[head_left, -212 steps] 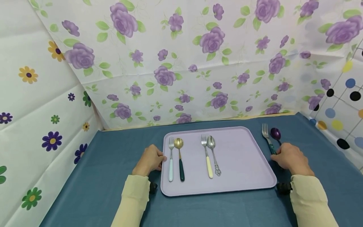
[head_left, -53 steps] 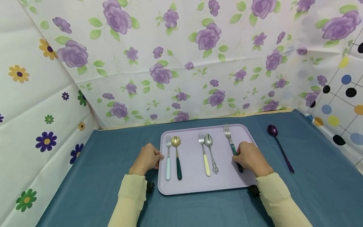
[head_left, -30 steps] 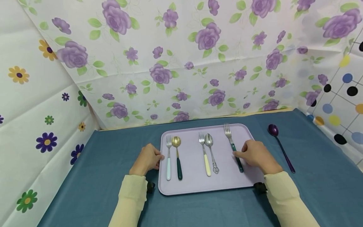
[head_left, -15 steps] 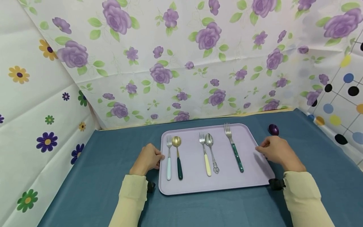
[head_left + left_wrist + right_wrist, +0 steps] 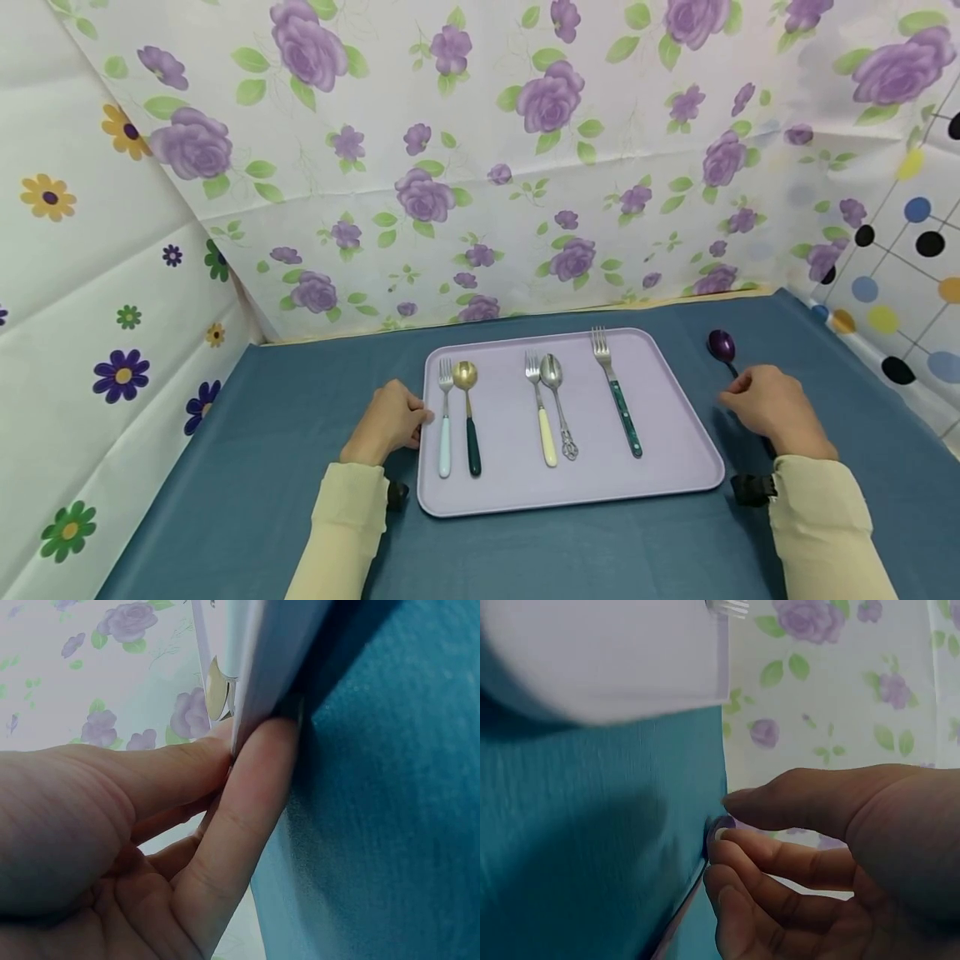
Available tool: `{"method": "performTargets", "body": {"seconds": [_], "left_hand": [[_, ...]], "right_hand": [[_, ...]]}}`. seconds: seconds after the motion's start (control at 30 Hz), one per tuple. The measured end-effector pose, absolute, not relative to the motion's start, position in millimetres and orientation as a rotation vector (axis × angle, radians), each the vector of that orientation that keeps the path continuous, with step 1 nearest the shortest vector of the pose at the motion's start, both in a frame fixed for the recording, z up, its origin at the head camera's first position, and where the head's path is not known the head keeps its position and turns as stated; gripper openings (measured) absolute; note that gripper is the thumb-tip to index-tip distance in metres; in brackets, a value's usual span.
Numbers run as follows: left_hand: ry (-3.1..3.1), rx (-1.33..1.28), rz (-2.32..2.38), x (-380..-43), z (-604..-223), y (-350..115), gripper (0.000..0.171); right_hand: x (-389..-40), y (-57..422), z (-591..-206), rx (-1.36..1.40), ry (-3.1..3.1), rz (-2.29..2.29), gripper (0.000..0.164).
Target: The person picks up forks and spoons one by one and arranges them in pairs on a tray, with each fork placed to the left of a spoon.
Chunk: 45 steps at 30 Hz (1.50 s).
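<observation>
My left hand (image 5: 386, 421) pinches the left rim of a lilac tray (image 5: 667, 442); in the left wrist view the thumb lies on one side of the tray edge (image 5: 277, 660) and a finger on the other. To the tray's right, my right hand (image 5: 776, 408) hovers over a purple spoon (image 5: 721, 344) on the blue cloth, covering the middle of its handle. The right wrist view shows a gap between thumb and fingertips, with the spoon's handle (image 5: 679, 915) running just beyond the fingers. A fork with a green handle (image 5: 625, 417) lies on the tray's right part.
On the tray's left lie a fork with a pale blue handle (image 5: 445, 442) and a gold spoon with a dark green handle (image 5: 465, 375). Mid-tray lie a yellow-handled fork (image 5: 547, 442) and an ornate silver spoon (image 5: 551, 372). Floral sheeting (image 5: 360, 250) walls the back.
The green-handled fork went from the cloth onto the tray, where my right hand let it go. That hand then moved right to the purple spoon. My left hand keeps its place on the rim.
</observation>
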<state>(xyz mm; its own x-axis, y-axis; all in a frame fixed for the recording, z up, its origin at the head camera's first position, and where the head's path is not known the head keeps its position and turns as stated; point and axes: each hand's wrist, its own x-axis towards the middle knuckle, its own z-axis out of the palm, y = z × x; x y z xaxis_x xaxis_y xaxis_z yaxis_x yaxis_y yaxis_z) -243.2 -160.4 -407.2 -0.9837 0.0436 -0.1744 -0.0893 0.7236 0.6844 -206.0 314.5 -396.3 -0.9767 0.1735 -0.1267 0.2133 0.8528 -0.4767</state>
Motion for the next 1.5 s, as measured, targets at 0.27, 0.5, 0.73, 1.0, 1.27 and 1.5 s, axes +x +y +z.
{"method": "performTargets", "body": {"seconds": [0.27, 0.5, 0.73, 1.0, 1.27, 1.5], "left_hand": [[2.755, -0.028, 1.104, -242.8, -407.7, -160.2, 0.012], [2.750, -0.035, 1.108, -242.8, -407.8, -159.7, 0.013], [2.753, -0.040, 1.092, -243.6, -406.7, -159.8, 0.013], [2.759, -0.033, 1.091, -242.1, -406.4, -159.5, 0.012], [2.762, -0.020, 1.081, -242.5, -406.3, -159.0, 0.012], [2.755, -0.031, 1.090, -241.6, -406.2, -161.5, 0.013]], "right_hand": [[-201.1, 324.0, -397.0, 0.370, 2.934, -0.787, 0.027], [-200.4, 332.6, -396.8, 0.472, 2.880, -0.762, 0.031], [-201.8, 340.4, -396.9, 0.495, 2.798, -0.717, 0.033], [-202.8, 345.2, -400.5, 0.531, 2.764, -0.717, 0.029], [-201.0, 343.5, -401.8, 0.516, 2.795, -0.690, 0.023], [-202.8, 340.6, -405.4, 0.551, 2.785, -0.721, 0.027]]}}
